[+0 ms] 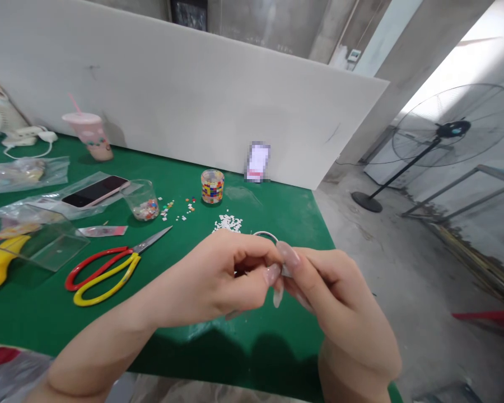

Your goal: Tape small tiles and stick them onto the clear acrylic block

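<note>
My left hand (235, 274) and my right hand (331, 296) meet above the green table, fingertips pinched together. Between them shows a thin, pale curved band (266, 233), its arc rising behind the fingers. Most of it is hidden by my hands, so its kind is unclear. A small whitish bit (285, 272) shows at the fingertips. Just beyond my left hand lies a pile of tiny white pieces (228, 223). Farther back stands a small round cup covered in coloured mosaic squares (212, 186). Scissors with red and yellow handles (117, 266) lie left of my left hand.
The green table (285, 218) ends at the right, with a standing fan (449, 130) beyond. Left are a clear cup of small pieces (145, 204), a phone (96, 191), a pink tumbler (90, 136), a clear box (46, 240) and a yellow-handled tool (2, 263). A white panel (172, 95) stands behind.
</note>
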A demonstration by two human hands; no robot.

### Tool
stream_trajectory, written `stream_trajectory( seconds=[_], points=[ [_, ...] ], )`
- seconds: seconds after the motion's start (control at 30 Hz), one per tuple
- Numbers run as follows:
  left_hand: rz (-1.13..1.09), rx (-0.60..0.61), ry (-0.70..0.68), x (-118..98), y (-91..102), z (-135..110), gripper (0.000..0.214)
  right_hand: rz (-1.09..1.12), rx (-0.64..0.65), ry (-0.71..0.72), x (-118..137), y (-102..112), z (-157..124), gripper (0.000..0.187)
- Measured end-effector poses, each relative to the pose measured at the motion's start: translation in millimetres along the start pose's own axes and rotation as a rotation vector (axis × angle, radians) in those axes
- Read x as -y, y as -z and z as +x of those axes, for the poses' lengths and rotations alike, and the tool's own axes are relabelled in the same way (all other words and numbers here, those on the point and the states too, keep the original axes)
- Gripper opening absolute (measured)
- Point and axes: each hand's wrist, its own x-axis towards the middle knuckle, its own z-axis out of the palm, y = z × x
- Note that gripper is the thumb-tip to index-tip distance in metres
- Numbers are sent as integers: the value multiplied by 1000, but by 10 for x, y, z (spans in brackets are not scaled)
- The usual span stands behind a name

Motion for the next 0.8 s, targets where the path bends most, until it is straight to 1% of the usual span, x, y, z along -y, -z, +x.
stream_trajectory(
  seconds=[0.13, 0.37, 0.53, 0.73, 0.8],
  points=[
    [-75, 49, 12, 21, 29, -25, 20, 58, -56, 53, 24, -40, 3, 46],
    [-6, -2, 30, 31, 38, -17, 24, 57, -76, 44, 49, -56, -2, 46],
    [-26, 17, 31, 33, 41, -18, 25, 66, -91, 47, 71, -80, 1, 46],
    [-15, 25, 26, 38, 36, -14, 24, 37, -146, 55, 70, -107, -7, 44],
    [-12, 26, 17, 19, 27, -1, 23, 14, -120, 48, 56, -93, -11, 44]
  ],
)
